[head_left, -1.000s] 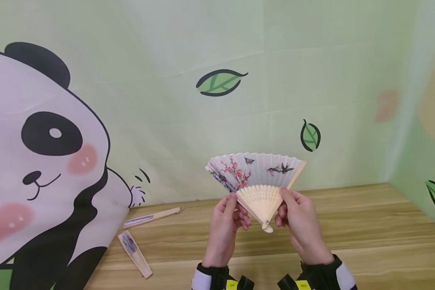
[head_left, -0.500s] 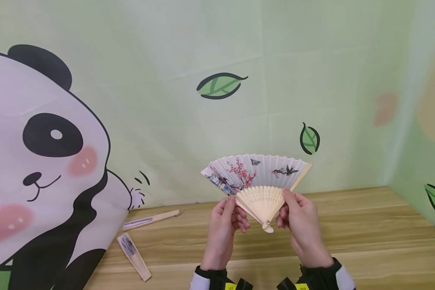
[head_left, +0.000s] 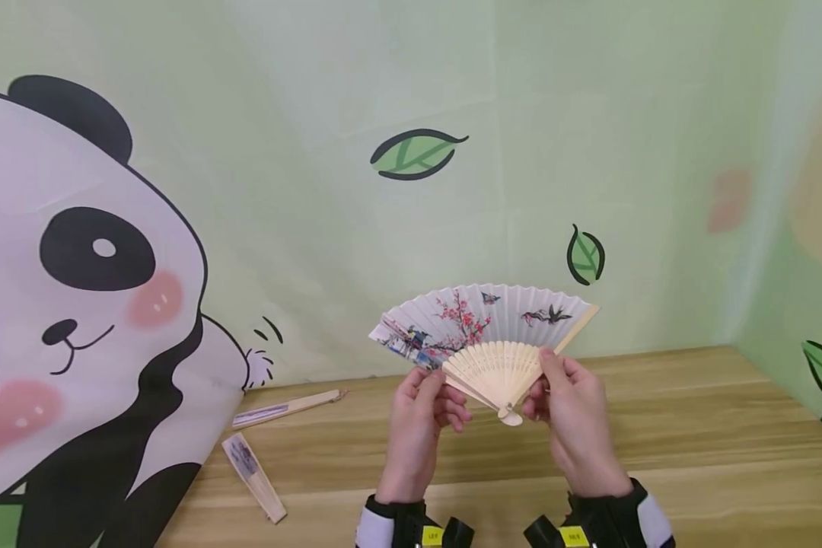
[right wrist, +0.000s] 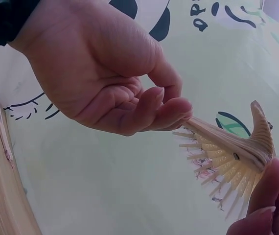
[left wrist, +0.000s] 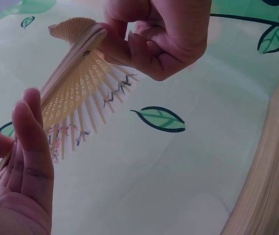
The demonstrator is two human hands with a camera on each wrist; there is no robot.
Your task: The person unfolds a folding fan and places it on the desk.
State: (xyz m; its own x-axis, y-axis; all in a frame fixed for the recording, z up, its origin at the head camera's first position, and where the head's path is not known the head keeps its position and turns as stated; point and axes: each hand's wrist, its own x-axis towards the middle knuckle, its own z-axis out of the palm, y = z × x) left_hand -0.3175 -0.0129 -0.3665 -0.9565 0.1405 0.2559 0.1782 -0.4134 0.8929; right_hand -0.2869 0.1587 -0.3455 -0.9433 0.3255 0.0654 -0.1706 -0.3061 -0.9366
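Observation:
A folding fan (head_left: 493, 327) is spread wide between both hands, held up over the table. Its white leaf carries pink blossoms, a dark bird and a butterfly; the pale pierced ribs meet at a pivot at the bottom. My left hand (head_left: 418, 426) pinches the fan's left edge between thumb and fingers. On the other edge, my right hand (head_left: 578, 426) pinches the outer guard stick. From below, the left wrist view shows the fan's ribs (left wrist: 76, 88) fanned out from the pivot. In the right wrist view the guard stick (right wrist: 218, 134) runs between the two hands.
Two closed folding fans lie at the left of the wooden table (head_left: 692, 426): one (head_left: 288, 409) near the back, another (head_left: 255, 477) closer in. A green backdrop (head_left: 301, 228) with a panda and leaves rises behind the table and along its right side.
The fan has spread wider: its left edge has moved left and its right edge right, each with the hand that holds it. More of the printed picture shows at the left.

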